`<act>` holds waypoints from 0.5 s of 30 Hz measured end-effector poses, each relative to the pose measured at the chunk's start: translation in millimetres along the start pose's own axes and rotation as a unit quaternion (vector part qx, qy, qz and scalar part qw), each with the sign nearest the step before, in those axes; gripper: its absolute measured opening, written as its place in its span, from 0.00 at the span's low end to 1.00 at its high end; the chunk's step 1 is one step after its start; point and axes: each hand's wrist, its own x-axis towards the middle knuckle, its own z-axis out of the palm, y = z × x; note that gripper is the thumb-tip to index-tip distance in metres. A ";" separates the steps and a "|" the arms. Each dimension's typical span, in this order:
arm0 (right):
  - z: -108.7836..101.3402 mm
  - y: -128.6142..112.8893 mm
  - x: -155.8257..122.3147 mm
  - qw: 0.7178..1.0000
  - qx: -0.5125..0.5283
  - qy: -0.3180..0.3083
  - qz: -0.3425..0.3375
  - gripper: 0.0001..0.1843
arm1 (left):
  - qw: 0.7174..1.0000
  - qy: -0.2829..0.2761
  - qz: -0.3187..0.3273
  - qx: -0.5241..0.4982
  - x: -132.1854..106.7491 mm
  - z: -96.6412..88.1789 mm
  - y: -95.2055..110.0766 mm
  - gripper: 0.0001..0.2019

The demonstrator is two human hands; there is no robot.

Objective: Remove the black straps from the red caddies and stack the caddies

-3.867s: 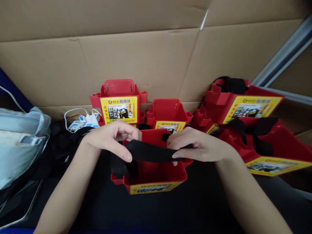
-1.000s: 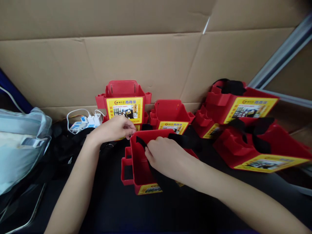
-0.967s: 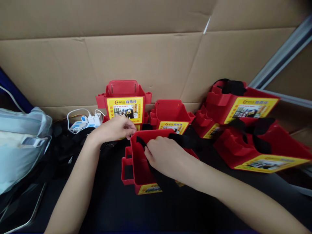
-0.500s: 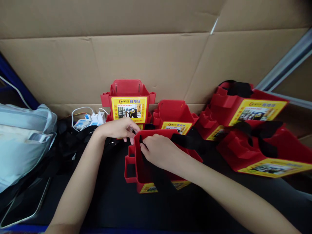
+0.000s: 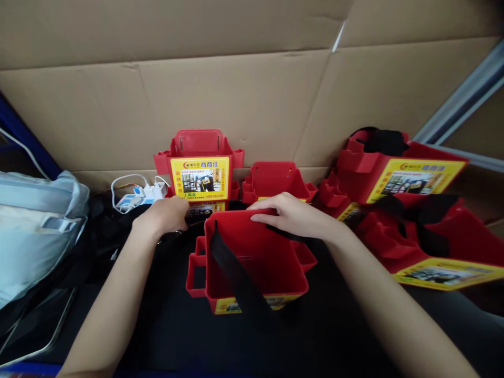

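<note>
A red plastic tool box (image 5: 255,252) stands in front of me on the black surface. A black webbing strap (image 5: 240,278) runs out through a slot at its back left and hangs over its front. My right hand (image 5: 289,215) grips the box's back rim, thumb inside and fingers behind the wall. To the left of the box, my left hand (image 5: 167,215) is closed with its fingers curled down, near black straps and a small shiny metal piece. What it holds, if anything, is hidden.
Behind stand more red boxes with yellow labels: a stack (image 5: 199,178) and a single box (image 5: 275,181). Others (image 5: 397,168) with black straps are piled at right. A white power strip (image 5: 144,194), a pale bag (image 5: 39,231) and a tablet-like device (image 5: 43,325) lie left. Cardboard (image 5: 236,105) lines the back.
My right hand has left the strap inside the box and moved to the back rim. My left hand has moved left and down, away from the box's back left corner.
</note>
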 end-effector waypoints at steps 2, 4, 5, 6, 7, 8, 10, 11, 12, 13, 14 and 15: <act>0.7 -0.2 0.7 1.000 0.007 -0.005 -0.001 0.14 | 0.991 0.022 0.127 -0.027 -1.5 -4.3 12.0 0.10; 0.9 0.4 0.8 1.000 0.009 -0.006 -0.002 0.13 | 0.968 0.006 0.244 -0.063 3.1 -4.4 17.4 0.08; 0.9 1.3 0.4 1.000 0.011 -0.003 -0.003 0.13 | 0.963 -0.006 0.260 -0.066 7.2 -2.7 15.3 0.08; 0.9 2.4 -0.2 1.000 0.014 0.002 -0.004 0.13 | 0.970 -0.009 0.238 -0.050 11.7 -0.1 9.8 0.08; 1.0 3.7 -0.8 1.000 0.016 0.007 -0.008 0.14 | 0.982 -0.003 0.186 -0.021 15.9 2.7 1.6 0.08; 1.1 5.1 -1.5 1.000 0.018 0.012 -0.014 0.14 | 0.993 0.008 0.121 0.012 19.0 5.3 -8.1 0.08; 1.2 7.3 -2.6 0.999 0.018 0.018 -0.025 0.13 | 0.997 0.024 0.009 0.067 20.2 7.7 -24.3 0.11; 1.2 8.0 -2.9 0.999 0.015 0.018 -0.029 0.13 | 0.996 0.026 -0.015 0.079 18.4 7.1 -27.7 0.13; 1.2 8.6 -2.9 0.999 0.012 0.018 -0.031 0.13 | 0.997 0.023 -0.007 0.076 15.6 5.5 -26.7 0.16; 1.1 9.0 -2.8 0.999 0.010 0.017 -0.031 0.13 | 0.998 0.018 0.031 0.057 12.5 3.4 -21.7 0.17; 1.0 9.1 -2.6 0.999 0.009 0.014 -0.028 0.13 | 0.996 0.007 0.087 0.027 9.8 1.1 -13.8 0.18; 0.9 9.2 -2.4 1.000 0.010 0.009 -0.025 0.13 | 0.988 -0.009 0.154 -0.013 8.0 -0.8 -5.0 0.16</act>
